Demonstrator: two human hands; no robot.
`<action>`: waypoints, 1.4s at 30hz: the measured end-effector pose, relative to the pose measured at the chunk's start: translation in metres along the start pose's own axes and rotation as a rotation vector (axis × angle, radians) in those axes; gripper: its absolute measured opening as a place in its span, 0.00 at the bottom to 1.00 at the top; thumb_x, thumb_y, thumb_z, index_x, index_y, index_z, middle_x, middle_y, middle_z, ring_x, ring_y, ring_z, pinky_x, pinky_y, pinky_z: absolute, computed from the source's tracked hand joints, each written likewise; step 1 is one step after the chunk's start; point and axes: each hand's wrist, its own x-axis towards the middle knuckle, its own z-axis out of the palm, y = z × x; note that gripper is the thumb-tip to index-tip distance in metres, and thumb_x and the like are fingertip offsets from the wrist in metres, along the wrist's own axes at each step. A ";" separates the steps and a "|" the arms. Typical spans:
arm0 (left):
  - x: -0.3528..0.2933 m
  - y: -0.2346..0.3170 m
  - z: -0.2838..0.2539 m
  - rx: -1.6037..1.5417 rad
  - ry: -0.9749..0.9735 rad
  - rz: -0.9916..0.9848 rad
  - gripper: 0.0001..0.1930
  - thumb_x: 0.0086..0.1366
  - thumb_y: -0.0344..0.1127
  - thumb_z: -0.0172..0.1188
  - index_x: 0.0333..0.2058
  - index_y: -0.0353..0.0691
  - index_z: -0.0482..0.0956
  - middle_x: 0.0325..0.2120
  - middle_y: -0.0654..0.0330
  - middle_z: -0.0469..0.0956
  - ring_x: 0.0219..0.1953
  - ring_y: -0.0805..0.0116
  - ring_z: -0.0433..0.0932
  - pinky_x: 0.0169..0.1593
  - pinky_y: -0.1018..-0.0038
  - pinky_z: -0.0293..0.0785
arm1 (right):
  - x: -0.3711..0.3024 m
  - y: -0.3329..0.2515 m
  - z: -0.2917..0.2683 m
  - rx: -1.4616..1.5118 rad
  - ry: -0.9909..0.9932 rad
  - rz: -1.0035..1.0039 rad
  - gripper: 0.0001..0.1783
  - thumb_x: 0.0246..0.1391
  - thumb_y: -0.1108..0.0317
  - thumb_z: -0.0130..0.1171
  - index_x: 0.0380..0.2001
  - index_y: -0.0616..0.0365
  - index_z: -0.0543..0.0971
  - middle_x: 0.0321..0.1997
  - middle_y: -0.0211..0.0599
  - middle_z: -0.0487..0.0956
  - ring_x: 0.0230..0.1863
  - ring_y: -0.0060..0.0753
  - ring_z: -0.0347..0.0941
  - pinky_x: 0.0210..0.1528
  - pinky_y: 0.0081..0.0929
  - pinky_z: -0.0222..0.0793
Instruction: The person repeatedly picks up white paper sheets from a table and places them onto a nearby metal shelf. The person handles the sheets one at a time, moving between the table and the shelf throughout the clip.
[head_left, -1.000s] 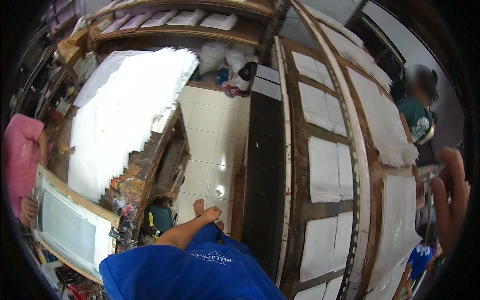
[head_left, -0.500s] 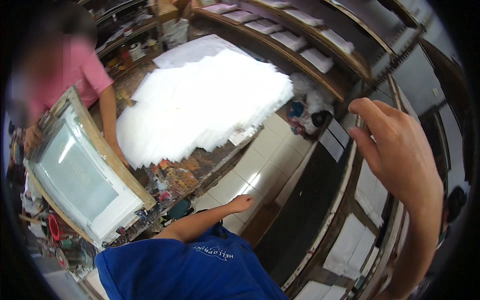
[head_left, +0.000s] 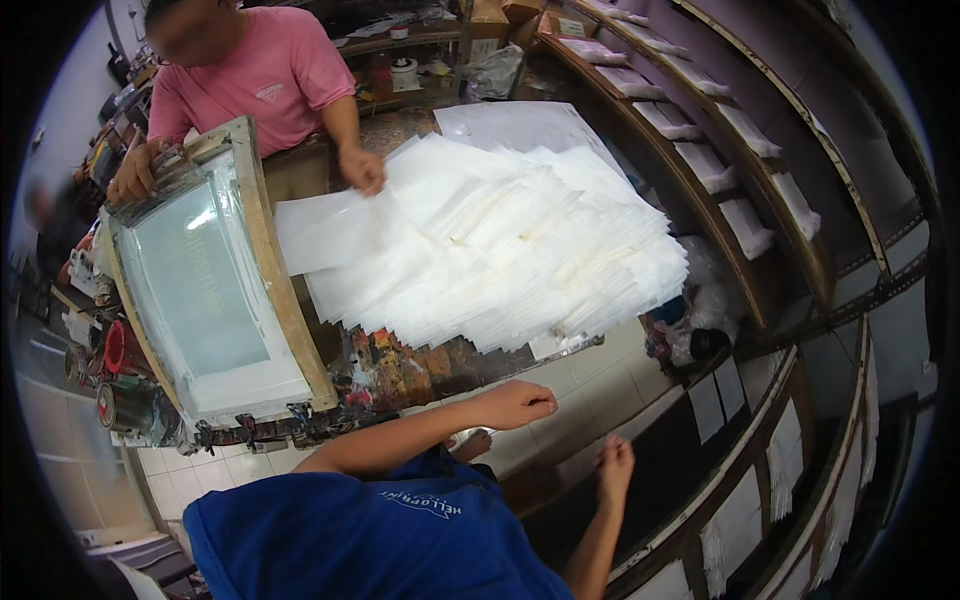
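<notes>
My left hand [head_left: 516,404] hangs in front of the table's near edge, its fingers curled into a loose fist with nothing showing in them. To its right and a little lower is my right hand [head_left: 615,462], fingers bent in, likewise with nothing visible in it. Neither touches anything. Beyond them a broad fanned heap of thin white sheets [head_left: 500,240] covers the table. At left, a screen-printing frame [head_left: 262,250] stands tilted up. A co-worker in a pink shirt [head_left: 290,70] has one hand on its raised edge and the other on a sheet [head_left: 325,228] beside the frame.
The paint-stained table edge [head_left: 400,370] runs between me and the heap. Racks with white sheets on their boards [head_left: 690,540] stand at right, and a tall shelf [head_left: 745,225] behind holds more stacks. Cans, including a red one [head_left: 117,345], crowd the left side.
My right hand has dropped from its raised position at right toward my left hand. The co-worker's hand has moved from beside the frame onto a sheet. My view has shifted.
</notes>
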 end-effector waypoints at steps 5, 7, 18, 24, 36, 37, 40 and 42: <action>0.007 0.072 -0.074 0.077 0.395 0.198 0.12 0.65 0.35 0.52 0.42 0.35 0.78 0.34 0.54 0.78 0.36 0.64 0.76 0.39 0.71 0.72 | -0.014 0.108 -0.010 0.054 -0.017 0.156 0.10 0.61 0.60 0.55 0.31 0.53 0.71 0.21 0.24 0.69 0.20 0.16 0.65 0.22 0.18 0.61; 0.030 0.089 -0.106 0.213 0.596 0.224 0.10 0.63 0.34 0.55 0.40 0.37 0.78 0.33 0.56 0.76 0.32 0.66 0.75 0.35 0.73 0.72 | -0.014 0.124 -0.017 0.000 -0.031 0.232 0.10 0.61 0.61 0.54 0.33 0.57 0.72 0.22 0.26 0.71 0.21 0.18 0.67 0.25 0.20 0.65; 0.199 -0.018 -0.252 0.978 0.608 -0.509 0.24 0.54 0.49 0.60 0.39 0.31 0.79 0.41 0.43 0.78 0.45 0.48 0.76 0.49 0.60 0.72 | 0.046 0.132 -0.062 -0.015 -0.074 0.310 0.08 0.61 0.64 0.54 0.31 0.57 0.71 0.22 0.26 0.71 0.22 0.18 0.67 0.23 0.18 0.65; 0.188 -0.027 -0.272 0.846 0.579 -0.371 0.14 0.52 0.37 0.57 0.34 0.34 0.80 0.33 0.43 0.80 0.40 0.48 0.79 0.45 0.60 0.74 | 0.036 0.149 -0.075 0.059 0.007 0.344 0.08 0.61 0.64 0.54 0.31 0.56 0.72 0.25 0.25 0.71 0.23 0.17 0.67 0.24 0.18 0.65; 0.156 0.075 -0.072 0.732 0.469 0.436 0.06 0.54 0.26 0.58 0.32 0.36 0.77 0.28 0.51 0.75 0.31 0.50 0.74 0.36 0.61 0.69 | -0.009 -0.026 0.005 0.290 0.115 -0.031 0.16 0.60 0.67 0.52 0.50 0.61 0.69 0.30 0.31 0.74 0.26 0.18 0.69 0.26 0.17 0.64; 0.151 0.082 -0.044 0.677 0.368 0.519 0.06 0.54 0.26 0.59 0.32 0.37 0.77 0.27 0.53 0.75 0.30 0.52 0.74 0.35 0.62 0.68 | -0.019 -0.053 0.010 0.316 0.163 -0.088 0.18 0.60 0.68 0.52 0.52 0.61 0.68 0.32 0.32 0.74 0.27 0.18 0.69 0.27 0.16 0.64; 0.129 0.089 0.026 0.571 0.078 0.714 0.07 0.52 0.24 0.60 0.32 0.37 0.77 0.23 0.56 0.72 0.26 0.57 0.73 0.32 0.64 0.67 | -0.054 -0.112 0.017 0.298 0.292 -0.228 0.20 0.60 0.69 0.52 0.55 0.60 0.67 0.36 0.35 0.75 0.30 0.20 0.72 0.29 0.16 0.66; 0.106 0.094 0.058 0.502 -0.035 0.789 0.07 0.51 0.25 0.61 0.31 0.37 0.77 0.23 0.57 0.71 0.27 0.57 0.72 0.32 0.65 0.66 | -0.070 -0.121 0.018 0.188 0.367 -0.262 0.20 0.60 0.69 0.52 0.54 0.61 0.69 0.39 0.38 0.76 0.33 0.23 0.74 0.34 0.19 0.69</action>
